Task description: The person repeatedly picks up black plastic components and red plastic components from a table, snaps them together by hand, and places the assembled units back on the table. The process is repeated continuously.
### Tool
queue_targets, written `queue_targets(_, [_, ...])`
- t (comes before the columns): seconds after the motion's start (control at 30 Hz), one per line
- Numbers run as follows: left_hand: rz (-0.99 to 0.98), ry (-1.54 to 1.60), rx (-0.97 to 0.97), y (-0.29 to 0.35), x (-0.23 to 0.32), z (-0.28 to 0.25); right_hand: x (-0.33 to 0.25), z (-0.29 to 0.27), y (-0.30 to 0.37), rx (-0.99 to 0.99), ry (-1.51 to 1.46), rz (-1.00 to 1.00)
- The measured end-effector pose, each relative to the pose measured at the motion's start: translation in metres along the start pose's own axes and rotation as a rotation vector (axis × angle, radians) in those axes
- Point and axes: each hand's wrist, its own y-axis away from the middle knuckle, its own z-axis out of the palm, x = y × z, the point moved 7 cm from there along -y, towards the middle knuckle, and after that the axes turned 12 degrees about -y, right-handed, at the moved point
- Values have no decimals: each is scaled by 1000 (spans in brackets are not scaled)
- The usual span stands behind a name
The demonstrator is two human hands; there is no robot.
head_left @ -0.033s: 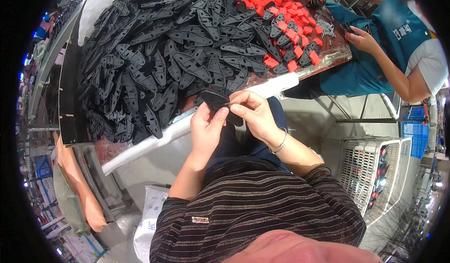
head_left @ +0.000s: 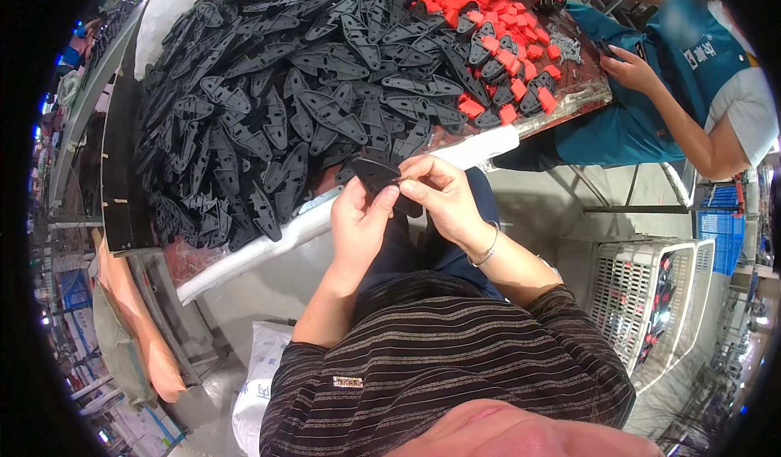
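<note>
Just off the near edge of the table, a dark leaf-shaped plastic part (head_left: 374, 174) is gripped between the thumb and fingers of my left hand (head_left: 359, 217). My right hand (head_left: 442, 201) pinches thumb and forefinger together at the part's right end. Something tiny may sit between those fingertips, too small to make out. Beyond my hands lies a big heap of similar black plastic parts (head_left: 329, 111), flat, pointed and pierced with slots. Some black parts at the heap's right side lie among small red pieces (head_left: 521, 34).
A co-worker in a teal apron (head_left: 610, 131) stands at the table's right, a hand near small metal pieces (head_left: 565, 48). White padding (head_left: 260, 258) lines the table's near edge. White crates (head_left: 626, 282) stand lower right, a white sack (head_left: 259, 384) lower left.
</note>
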Motion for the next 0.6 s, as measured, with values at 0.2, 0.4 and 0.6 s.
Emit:
queue_targets(0.2, [-56, 45, -119, -18, -13, 14, -12, -24, -13, -99, 86, 167])
queue_targets(0.4, [-153, 363, -85, -30, -25, 22, -169, -152, -105, 297, 1347, -488])
queue_targets(0.6, [-306, 620, -92, -37, -35, 23, -189, -270, -173, 286, 2066, -34])
